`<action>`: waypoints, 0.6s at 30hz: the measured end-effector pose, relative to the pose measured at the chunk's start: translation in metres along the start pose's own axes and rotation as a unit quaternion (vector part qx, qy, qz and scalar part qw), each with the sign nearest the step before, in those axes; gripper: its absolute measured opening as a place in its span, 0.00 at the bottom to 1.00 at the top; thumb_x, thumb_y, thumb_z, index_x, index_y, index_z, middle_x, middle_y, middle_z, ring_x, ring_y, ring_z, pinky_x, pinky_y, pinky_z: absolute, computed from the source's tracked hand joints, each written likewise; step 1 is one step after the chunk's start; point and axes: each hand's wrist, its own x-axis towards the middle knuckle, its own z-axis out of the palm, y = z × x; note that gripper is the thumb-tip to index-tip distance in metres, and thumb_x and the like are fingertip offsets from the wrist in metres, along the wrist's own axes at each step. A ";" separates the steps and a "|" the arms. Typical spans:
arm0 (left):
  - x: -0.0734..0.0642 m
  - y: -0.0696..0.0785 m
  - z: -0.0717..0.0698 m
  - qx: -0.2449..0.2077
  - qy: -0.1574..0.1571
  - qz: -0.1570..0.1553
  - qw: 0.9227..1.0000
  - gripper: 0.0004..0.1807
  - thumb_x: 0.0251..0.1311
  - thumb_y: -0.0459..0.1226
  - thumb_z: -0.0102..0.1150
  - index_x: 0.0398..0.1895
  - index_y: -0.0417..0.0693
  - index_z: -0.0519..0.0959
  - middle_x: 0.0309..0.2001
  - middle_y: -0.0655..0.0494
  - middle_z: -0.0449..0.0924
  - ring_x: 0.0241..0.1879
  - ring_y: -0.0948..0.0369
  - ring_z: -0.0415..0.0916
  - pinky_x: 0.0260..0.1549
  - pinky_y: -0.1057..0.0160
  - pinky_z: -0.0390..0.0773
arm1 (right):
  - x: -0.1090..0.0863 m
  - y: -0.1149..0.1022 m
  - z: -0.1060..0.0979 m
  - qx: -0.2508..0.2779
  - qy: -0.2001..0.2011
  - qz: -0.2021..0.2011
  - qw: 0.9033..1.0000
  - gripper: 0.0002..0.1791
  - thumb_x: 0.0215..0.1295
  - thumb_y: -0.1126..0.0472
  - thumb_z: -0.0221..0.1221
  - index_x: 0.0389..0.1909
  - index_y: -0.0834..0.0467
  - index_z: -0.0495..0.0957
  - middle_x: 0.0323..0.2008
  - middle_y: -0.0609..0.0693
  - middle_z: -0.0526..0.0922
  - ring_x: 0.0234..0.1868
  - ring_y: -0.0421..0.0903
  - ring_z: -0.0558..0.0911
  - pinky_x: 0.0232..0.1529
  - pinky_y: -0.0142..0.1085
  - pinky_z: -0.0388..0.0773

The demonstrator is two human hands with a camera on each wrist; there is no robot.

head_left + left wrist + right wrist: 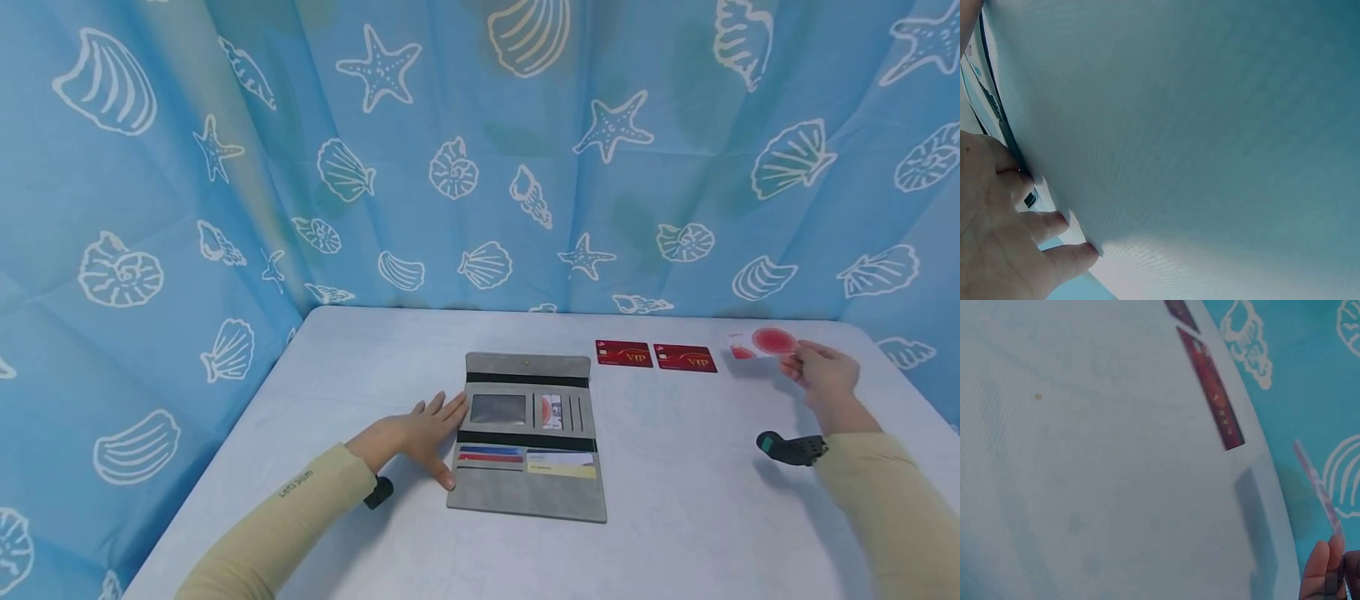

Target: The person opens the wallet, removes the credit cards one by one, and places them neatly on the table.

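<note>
A grey trifold wallet (pixel 525 504) lies unfolded on the table, with several cards in its slots. Beside its left edge rests my left hand (pixel 427 433), fingers spread, thumb and fingertips touching the wallet's edge or very near it. In the left wrist view, the fingers (pixel 1066 259) reach down to the tabletop. My right hand (pixel 825 375) pinches a white card with a red circle (pixel 772 340) at the far right. In the right wrist view, that card (pixel 1319 487) appears nearly edge-on, raised over the table with its shadow below.
Two red VIP cards lie side by side near the back edge, a left one (pixel 624 353) and a right one (pixel 686 358). A blue curtain with white shells (pixel 450 167) hangs behind the white table (pixel 675 500) and along its sides.
</note>
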 end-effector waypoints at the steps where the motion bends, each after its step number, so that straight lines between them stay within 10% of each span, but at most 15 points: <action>1: 0.000 0.000 0.000 -0.001 0.001 0.000 1.000 0.68 0.33 0.63 0.67 0.72 0.50 0.35 0.73 0.56 0.28 0.71 0.49 0.26 0.67 0.46 0.37 | 0.002 0.001 0.000 -0.013 0.004 -0.002 1.000 0.02 0.67 0.60 0.49 0.37 0.49 0.68 0.15 0.41 0.74 0.17 0.35 0.77 0.22 0.26 0.77; 8: 0.002 0.000 0.001 0.000 0.000 -0.007 1.000 0.69 0.32 0.63 0.67 0.72 0.52 0.35 0.73 0.57 0.28 0.71 0.49 0.26 0.67 0.46 0.36 | 0.016 0.008 0.002 -0.146 0.031 -0.001 0.989 0.22 0.68 0.60 0.47 0.62 0.58 0.63 0.16 0.40 0.69 0.15 0.33 0.75 0.22 0.27 0.77; 18: 0.002 -0.001 -0.002 0.005 0.000 -0.010 1.000 0.68 0.32 0.64 0.66 0.72 0.52 0.35 0.73 0.57 0.28 0.71 0.49 0.26 0.67 0.46 0.36 | 0.018 0.017 0.015 -0.218 0.050 -0.004 0.975 0.24 0.69 0.64 0.44 0.65 0.62 0.60 0.20 0.44 0.72 0.18 0.36 0.74 0.20 0.27 0.75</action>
